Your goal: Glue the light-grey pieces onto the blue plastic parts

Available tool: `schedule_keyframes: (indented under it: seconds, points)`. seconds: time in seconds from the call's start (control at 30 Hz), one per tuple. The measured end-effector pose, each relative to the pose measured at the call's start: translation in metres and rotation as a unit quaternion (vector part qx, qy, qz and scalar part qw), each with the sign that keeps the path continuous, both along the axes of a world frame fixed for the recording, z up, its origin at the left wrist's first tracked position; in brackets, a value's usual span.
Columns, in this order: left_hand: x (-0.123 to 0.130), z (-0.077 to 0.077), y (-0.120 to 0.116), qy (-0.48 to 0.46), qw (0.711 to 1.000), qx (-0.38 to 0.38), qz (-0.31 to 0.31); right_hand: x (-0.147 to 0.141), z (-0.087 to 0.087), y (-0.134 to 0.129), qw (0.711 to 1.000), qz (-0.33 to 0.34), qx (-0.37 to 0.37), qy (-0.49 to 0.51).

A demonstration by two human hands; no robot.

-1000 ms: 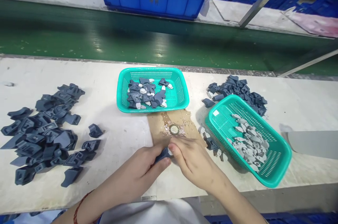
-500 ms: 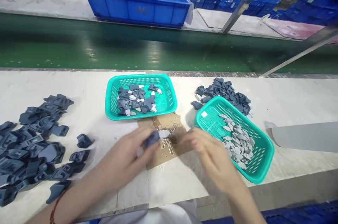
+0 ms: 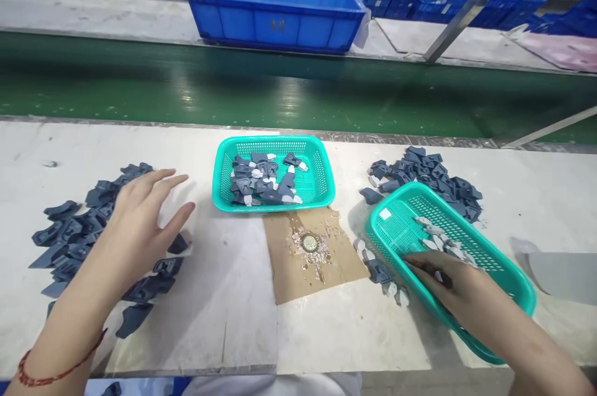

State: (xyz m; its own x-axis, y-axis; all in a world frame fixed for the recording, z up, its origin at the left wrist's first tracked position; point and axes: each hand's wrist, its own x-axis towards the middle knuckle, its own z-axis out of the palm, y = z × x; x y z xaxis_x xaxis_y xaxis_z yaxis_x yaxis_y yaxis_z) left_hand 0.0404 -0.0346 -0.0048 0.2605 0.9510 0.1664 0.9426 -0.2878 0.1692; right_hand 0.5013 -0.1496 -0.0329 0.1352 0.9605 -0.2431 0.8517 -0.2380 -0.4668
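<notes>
Hanging spread-fingered and empty, the left hand [image 3: 144, 216] stood over dark-grey moulded plastic pieces [image 3: 69, 231]; bare white tabletop [image 3: 233, 284] lay rightward. The right hand [image 3: 452, 278] reached inside the rim of a turquoise perforated plastic basket [image 3: 398, 228], among small pale-grey pieces [image 3: 437, 240]; grip not visible.

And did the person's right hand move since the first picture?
Yes, rightward: the right hand has gone from the near edge of the brown cardboard into the basket of pale pieces.
</notes>
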Motion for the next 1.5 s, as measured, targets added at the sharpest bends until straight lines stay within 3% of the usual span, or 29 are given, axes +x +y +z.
schedule_keyframes:
  seconds: [0.2,0.3,0.4,0.5,0.63,0.73,0.8,1.0,1.13,1.2,1.27,1.37,1.5]
  points:
    - [-0.038,-0.012,-0.005,0.071,0.993,-0.057,0.073,0.01,-0.005,0.001,0.998,0.026,0.028,0.04]
    - [-0.039,-0.008,-0.007,0.066,0.992,-0.088,0.062,0.007,0.002,0.002,0.997,-0.053,0.05,0.03]
    - [-0.038,-0.006,-0.014,0.026,0.992,-0.127,0.002,-0.013,0.014,0.001,0.981,-0.149,0.099,0.075]
    - [-0.041,-0.014,-0.022,0.018,0.992,-0.108,-0.056,-0.048,0.019,0.005,0.941,-0.161,0.151,0.255]
    - [-0.051,-0.029,-0.024,-0.013,0.987,-0.13,-0.093,-0.09,0.017,0.017,0.868,-0.141,0.11,0.463]
    - [-0.055,-0.033,-0.025,-0.039,0.985,-0.149,-0.078,-0.112,0.018,0.025,0.814,-0.144,0.063,0.559]
    - [-0.054,-0.034,-0.027,-0.039,0.985,-0.159,-0.047,-0.123,0.018,0.029,0.794,-0.158,0.047,0.585]
    - [-0.038,-0.025,-0.034,-0.08,0.989,-0.117,0.043,-0.139,0.009,0.037,0.809,-0.165,0.045,0.562]
    - [-0.019,-0.007,-0.044,-0.176,0.972,-0.111,0.104,-0.14,-0.001,0.039,0.857,-0.139,0.076,0.491]
    - [-0.003,-0.002,-0.054,-0.302,0.935,-0.122,0.143,-0.139,-0.005,0.039,0.894,-0.109,0.097,0.423]
    - [0.016,-0.002,-0.064,-0.44,0.869,-0.143,0.177,-0.137,-0.008,0.038,0.932,-0.062,0.105,0.342]
    - [0.045,-0.013,-0.078,-0.602,0.746,-0.225,0.175,-0.136,-0.011,0.038,0.97,0.023,0.104,0.219]
    - [0.074,-0.029,-0.085,-0.714,0.588,-0.335,0.181,-0.138,-0.013,0.041,0.982,0.103,0.125,0.096]
